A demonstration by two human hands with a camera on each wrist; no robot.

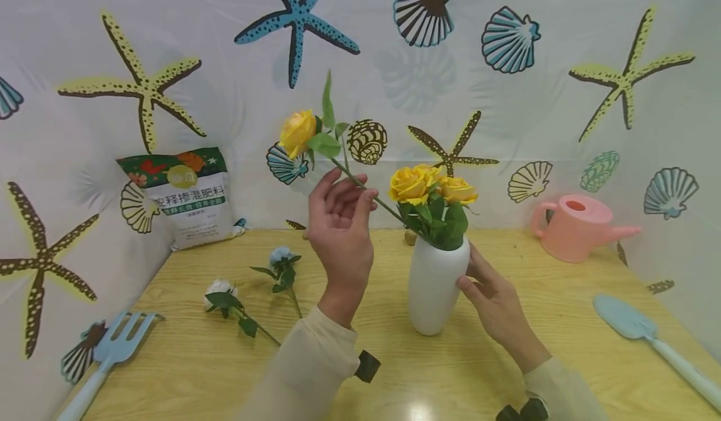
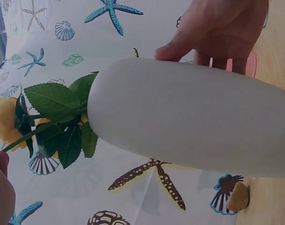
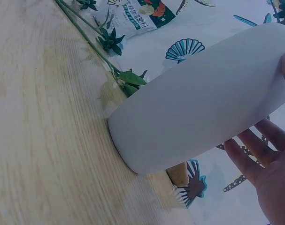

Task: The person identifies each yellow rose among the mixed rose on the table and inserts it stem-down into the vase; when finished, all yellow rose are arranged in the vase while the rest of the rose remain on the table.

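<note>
My left hand [image 1: 342, 233] pinches the stem of a yellow rose [image 1: 298, 133] between thumb and fingers. That stem slants down to the right, its lower end among the leaves at the mouth of a white vase [image 1: 436, 286]. More yellow roses [image 1: 415, 184] with green leaves fill the vase's opening. Around the vase's right side my right hand [image 1: 496, 305] holds it, thumb at the front and fingers behind. In the right wrist view the vase [image 3: 203, 98] stands with its base on the wooden table [image 3: 48, 140].
Left on the table lie a white rose [image 1: 222, 296] and a blue flower [image 1: 281, 258]. A light blue hand fork [image 1: 121, 343] is at far left, a matching trowel [image 1: 628, 318] at far right. Behind stand a fertilizer bag [image 1: 194, 208] and a pink watering can [image 1: 577, 230].
</note>
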